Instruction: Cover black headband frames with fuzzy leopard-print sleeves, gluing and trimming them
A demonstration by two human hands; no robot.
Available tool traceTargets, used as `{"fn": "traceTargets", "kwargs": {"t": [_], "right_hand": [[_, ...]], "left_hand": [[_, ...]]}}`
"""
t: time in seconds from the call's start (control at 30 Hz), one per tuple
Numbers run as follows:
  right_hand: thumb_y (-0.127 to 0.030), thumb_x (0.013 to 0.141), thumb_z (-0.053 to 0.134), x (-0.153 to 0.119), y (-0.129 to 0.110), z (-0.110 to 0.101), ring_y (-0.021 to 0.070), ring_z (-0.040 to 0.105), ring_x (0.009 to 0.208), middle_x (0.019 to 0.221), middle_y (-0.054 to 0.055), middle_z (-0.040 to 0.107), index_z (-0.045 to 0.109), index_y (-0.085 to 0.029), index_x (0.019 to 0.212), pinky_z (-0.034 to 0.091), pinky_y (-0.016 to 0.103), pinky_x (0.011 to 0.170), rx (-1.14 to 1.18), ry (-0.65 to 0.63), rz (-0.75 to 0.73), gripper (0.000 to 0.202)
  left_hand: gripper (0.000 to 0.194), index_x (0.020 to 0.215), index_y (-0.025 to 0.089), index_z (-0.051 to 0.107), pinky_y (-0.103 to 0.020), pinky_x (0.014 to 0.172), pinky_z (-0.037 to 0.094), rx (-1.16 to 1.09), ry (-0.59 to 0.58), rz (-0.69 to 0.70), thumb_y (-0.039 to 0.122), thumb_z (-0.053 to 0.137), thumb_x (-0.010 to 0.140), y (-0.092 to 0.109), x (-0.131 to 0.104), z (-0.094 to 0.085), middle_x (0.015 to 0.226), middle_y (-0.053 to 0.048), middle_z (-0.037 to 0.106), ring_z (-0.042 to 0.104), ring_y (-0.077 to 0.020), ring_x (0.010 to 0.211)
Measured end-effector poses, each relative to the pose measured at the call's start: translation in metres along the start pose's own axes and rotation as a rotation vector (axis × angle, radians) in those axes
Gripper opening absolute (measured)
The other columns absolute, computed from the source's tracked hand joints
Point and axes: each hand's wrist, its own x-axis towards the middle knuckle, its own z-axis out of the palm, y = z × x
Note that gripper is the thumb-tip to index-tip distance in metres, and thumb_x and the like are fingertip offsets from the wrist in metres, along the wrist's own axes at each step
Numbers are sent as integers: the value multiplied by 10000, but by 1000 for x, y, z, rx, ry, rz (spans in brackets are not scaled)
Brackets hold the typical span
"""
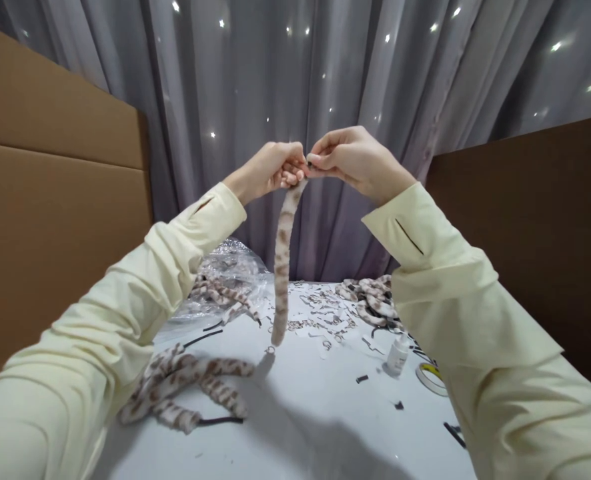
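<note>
A spotted plush tail point(282, 260), cream with brown patches, hangs down from my two raised hands over the white table. My left hand point(280, 165) is closed around its upper end. Touching it, my right hand point(348, 160) pinches a small dark bit at the very top of the tail; fingers hide most of that bit. A metal ring point(270, 349) shows at the tail's lower end. Below on the left lies a heap of similar plush tails point(185, 377), some with black strips sticking out.
Cardboard walls point(60, 200) stand on both sides, with a grey curtain point(255, 80) behind. A clear plastic bag point(230, 267), scattered metal clasps point(325, 313), more tails point(370, 293), a small white bottle point(397, 355) and a tape roll point(430, 377) lie on the table point(320, 400).
</note>
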Motion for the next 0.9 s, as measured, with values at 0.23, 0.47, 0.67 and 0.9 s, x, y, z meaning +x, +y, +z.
{"fn": "traceTargets", "kwargs": {"t": [0.23,0.47,0.67,0.9], "right_hand": [[-273,631,764,46,16,-5,112,470,697,503,-55,521,500,-255,559,415,241,692,-186,220,-174,274],[-180,695,665,-92,68,14,149,560,701,703,18,612,613,-173,685,449,293,673,-282,101,-227,54],[-309,810,574,-245,127,47,194,622,847,919,76,669,634,-183,872,514,303,723,-79,-485,349,153],[-291,830,541,-287,134,59,204,632,838,942,77,689,655,-162,939,489,278,706,-89,-632,507,204]], "left_hand": [[243,618,137,505,-185,533,405,305,115,231,151,373,822,8,39,-1,538,-4,578,535,-79,499],[229,533,148,490,-185,468,322,606,9,406,177,494,760,-71,-68,28,497,22,540,452,-55,461],[218,583,180,465,-233,454,333,622,-383,239,127,416,788,-174,-228,75,507,5,527,449,-103,442],[240,581,189,414,-235,471,325,631,-393,139,129,403,813,-180,-282,82,501,13,484,447,-110,457]]}}
